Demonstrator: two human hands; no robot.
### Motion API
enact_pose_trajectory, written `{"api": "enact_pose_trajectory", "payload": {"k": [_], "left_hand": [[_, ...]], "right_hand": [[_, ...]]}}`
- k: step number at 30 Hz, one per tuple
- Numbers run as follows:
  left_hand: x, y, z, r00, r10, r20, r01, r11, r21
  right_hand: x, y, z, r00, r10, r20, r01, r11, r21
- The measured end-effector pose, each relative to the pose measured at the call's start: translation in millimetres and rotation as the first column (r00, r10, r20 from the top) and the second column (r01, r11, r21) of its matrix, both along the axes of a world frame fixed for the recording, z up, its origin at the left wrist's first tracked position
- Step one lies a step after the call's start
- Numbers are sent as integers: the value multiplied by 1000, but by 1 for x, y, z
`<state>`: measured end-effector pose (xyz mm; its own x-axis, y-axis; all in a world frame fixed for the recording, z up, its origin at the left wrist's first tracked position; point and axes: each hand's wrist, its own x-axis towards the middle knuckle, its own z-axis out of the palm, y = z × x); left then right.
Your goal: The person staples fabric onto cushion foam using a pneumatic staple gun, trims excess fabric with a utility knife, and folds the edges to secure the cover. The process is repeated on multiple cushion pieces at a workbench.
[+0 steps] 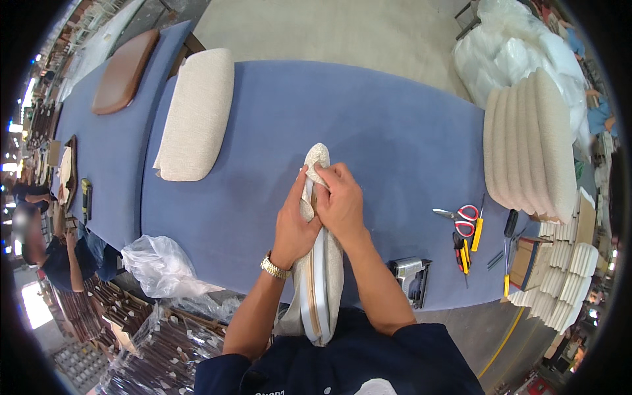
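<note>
A beige cushion [320,270] is standing on its narrow side between the person's hands, its long axis running straight out from the body. Its rounded far end is pointing away over the middle of the table [283,112], while its near end is reaching back to the dark shirt [421,355]. The left hand [296,224] is grasping the cushion along its left side; the right hand [341,204] is pinching the cloth near the far tip.

Blue cloth is covering the table. A folded-looking beige pad [195,115] is lying at the left, and a stack of similar pads [526,145] is standing at the right. Red-handled scissors [455,218] and a staple gun [411,273] are lying near the right edge. Beyond, pale floor [316,29] is showing, with clear plastic [520,52] heaping up at the far right. Another person [76,263] is working at the far left.

The cushion's upward side is showing white strips flanking a brown band, with woven, speckled cloth hanging loosely around them.
</note>
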<state>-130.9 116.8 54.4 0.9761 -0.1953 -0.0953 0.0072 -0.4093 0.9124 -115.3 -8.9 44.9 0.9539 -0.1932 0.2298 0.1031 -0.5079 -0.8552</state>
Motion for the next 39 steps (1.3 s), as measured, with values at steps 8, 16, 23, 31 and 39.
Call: {"api": "enact_pose_trajectory", "payload": {"k": [8, 16, 23, 31, 39], "left_hand": [[-9, -33, 5, 993, 103, 61, -99, 993, -66], [-62, -34, 20, 969, -241, -55, 162, 787, -596], [-140, 52, -92, 873, 482, -70, -483, 875, 7], [-235, 94, -97, 395, 354, -848, -842, 508, -181], [-140, 290, -95, 856, 506, -106, -417, 797, 437]], "right_hand": [[-10, -80, -20, 964, -225, -145, 246, 957, 151], [-36, -98, -17, 987, -117, -108, 142, 951, 274], [-24, -112, -28, 934, -147, -325, 87, 978, -192], [-55, -122, -79, 956, -28, -293, 171, 863, 475], [-311, -23, -118, 836, 47, -546, 175, 921, 347]]}}
